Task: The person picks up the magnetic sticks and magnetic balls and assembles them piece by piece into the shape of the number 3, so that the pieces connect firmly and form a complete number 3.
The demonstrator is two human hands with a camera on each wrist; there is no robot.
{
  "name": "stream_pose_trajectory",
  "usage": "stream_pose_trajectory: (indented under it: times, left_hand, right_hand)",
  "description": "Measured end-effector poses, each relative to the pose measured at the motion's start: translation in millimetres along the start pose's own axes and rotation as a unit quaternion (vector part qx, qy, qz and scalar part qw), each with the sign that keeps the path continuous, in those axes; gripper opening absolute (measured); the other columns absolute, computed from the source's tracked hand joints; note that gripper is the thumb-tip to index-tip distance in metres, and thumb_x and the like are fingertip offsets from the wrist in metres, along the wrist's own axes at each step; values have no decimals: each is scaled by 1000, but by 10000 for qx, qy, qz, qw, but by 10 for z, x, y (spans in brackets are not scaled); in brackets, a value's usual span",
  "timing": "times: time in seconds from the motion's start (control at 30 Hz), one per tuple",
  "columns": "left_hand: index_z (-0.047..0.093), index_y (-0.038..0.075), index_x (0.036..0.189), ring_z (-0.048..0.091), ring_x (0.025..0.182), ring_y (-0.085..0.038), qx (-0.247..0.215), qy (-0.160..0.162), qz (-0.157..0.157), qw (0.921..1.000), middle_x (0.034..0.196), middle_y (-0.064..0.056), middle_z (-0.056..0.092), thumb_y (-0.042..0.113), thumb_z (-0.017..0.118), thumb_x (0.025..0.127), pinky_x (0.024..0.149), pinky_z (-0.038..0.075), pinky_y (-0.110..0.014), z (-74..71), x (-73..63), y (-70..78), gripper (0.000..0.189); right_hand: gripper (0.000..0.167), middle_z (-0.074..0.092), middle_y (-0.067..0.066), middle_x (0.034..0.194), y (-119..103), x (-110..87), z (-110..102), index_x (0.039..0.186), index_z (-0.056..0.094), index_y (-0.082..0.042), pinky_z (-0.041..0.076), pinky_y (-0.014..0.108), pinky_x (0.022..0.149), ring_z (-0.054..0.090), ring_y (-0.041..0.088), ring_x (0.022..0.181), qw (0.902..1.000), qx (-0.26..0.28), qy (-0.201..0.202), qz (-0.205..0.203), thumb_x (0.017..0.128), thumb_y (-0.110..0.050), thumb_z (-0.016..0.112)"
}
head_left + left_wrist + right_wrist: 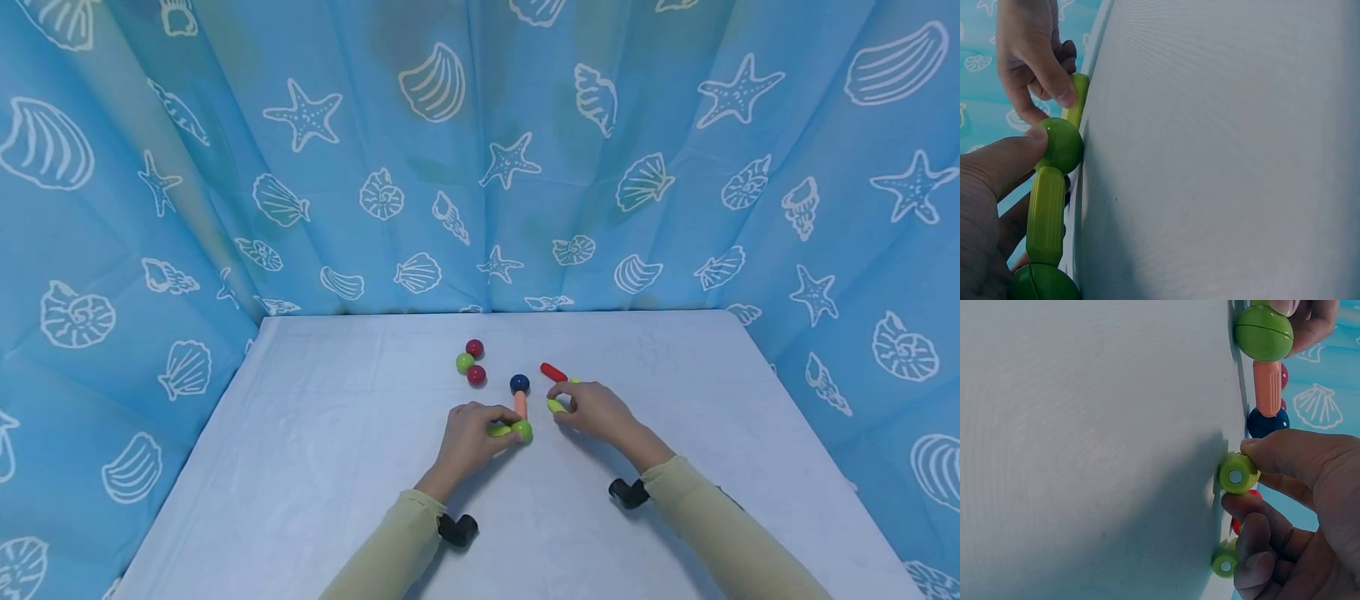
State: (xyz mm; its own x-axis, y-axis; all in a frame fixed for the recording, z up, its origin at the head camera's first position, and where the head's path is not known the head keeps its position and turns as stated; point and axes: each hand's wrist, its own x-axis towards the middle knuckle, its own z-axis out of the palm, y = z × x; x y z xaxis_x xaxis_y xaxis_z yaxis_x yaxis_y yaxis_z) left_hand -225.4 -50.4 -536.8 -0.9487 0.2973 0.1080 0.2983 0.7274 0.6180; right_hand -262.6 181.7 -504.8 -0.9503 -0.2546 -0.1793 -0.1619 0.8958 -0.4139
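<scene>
Head view: mid-assembly of a magnetic rod-and-ball chain at the middle of the white table (315, 467). Left hand (468, 437) curled round a green rod (498, 431), thumb and fingertips pinching it beside the green ball (522, 430) it joins; orange rod (521, 405) running up from that ball to the blue ball (519, 383). Right hand (596, 410) pinching a second green rod (556, 406) between thumb and forefinger, held just right of the chain, not yet touching it. Right wrist view confirms: rod end with its metal disc (1235, 477) facing out, clear gap to the chain; another green rod (1225, 564) tucked under the lower fingers.

Likely step: bringing a loose rod over for attachment. Next move calls for aiming the disc end squarely at a ball and steadying the chain with the left hand, otherwise magnet snap may pull the chain sideways.

Room: red rod (553, 371) just behind the right hand; red ball (474, 347), small green ball (465, 362), second red ball (476, 375) clustered behind and left of the chain, near but apart. Table edges well away on every side; curtain (480, 150) closing in back and flanks. Plenty of free cloth toward the near edge
</scene>
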Motion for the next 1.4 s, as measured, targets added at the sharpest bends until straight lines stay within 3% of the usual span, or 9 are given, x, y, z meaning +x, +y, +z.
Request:
stream_pose_trajectory:
  times: [0.37, 0.63, 0.83, 1.0, 1.4]
  left_hand:
    - [77, 30, 115, 59, 104, -13, 19, -19, -37, 10000, 109, 14, 74, 38, 81, 88, 107, 37, -50, -6, 7, 10, 28]
    - [77, 30, 114, 60, 104, -13, -6, -8, -17, 10000, 110, 14, 74, 37, 81, 88, 106, 38, -50, -12, 5, 4, 27]
    - [77, 29, 114, 60, 103, -13, -43, -1, 26, 10000, 111, 14, 74, 35, 81, 88, 105, 38, -50, -30, -9, 7, 27]
    - [78, 28, 114, 59, 102, -13, -73, 35, 68, 9999, 110, 13, 75, 36, 81, 88, 104, 39, -50, -20, -7, 0, 27]
    - [78, 28, 113, 59, 101, -13, -31, -10, 32, 10000, 110, 13, 75, 37, 81, 87, 105, 38, -51, -9, 8, 8, 27]
  right_hand:
    - [37, 61, -1, 81, -9, 22, -30, 125, 67, -18, 49, 30, 63, 55, 17, 69, 9999, 31, -89, -69, 90, -24, 77]
    - [38, 59, 1, 79, -19, 71, -59, 130, 63, -18, 49, 31, 61, 55, 18, 66, 9979, 607, 122, -174, 94, -25, 74]
    - [41, 60, 4, 82, -58, 165, -61, 134, 60, -19, 49, 29, 59, 56, 20, 64, 9942, 1021, 342, 20, 96, -27, 72]
    - [41, 61, 4, 83, -91, 259, -85, 134, 58, -20, 49, 29, 57, 56, 20, 63, 9935, 1013, 526, 13, 96, -27, 71]
    - [40, 65, 6, 91, -155, 505, -151, 136, 56, -23, 48, 31, 58, 58, 21, 68, 9918, 1152, 510, 206, 99, -30, 68]
